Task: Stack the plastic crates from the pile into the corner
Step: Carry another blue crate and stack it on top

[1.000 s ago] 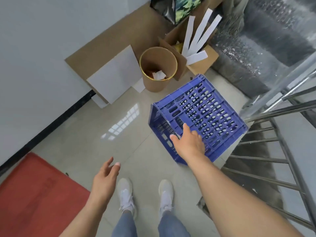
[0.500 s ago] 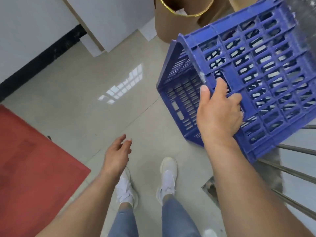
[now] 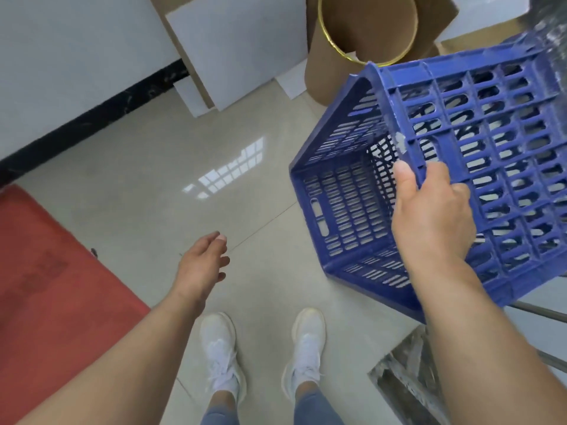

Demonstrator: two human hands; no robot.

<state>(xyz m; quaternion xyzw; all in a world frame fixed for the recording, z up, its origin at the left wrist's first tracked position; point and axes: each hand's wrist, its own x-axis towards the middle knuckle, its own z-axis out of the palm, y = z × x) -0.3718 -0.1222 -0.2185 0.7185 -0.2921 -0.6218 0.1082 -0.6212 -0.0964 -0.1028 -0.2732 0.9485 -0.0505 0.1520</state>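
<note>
The blue crate (image 3: pixel 460 167) runs off the right edge, and its far corner blurs out. The right hand (image 3: pixel 432 216) grips its rim edge, thumb inside, fingers hidden behind the lattice, holding it tilted above the floor (image 3: pixel 153 179). The left hand (image 3: pixel 202 265) hangs apart from it, fingers loosely spread, holding nothing.

text: none legible | labels/brands/numbers: none | red mat (image 3: pixel 46 271): faint dark marking, unreadable | blue plastic crate (image 3: pixel 460 167): pale scuff on rim, no lettering
</note>
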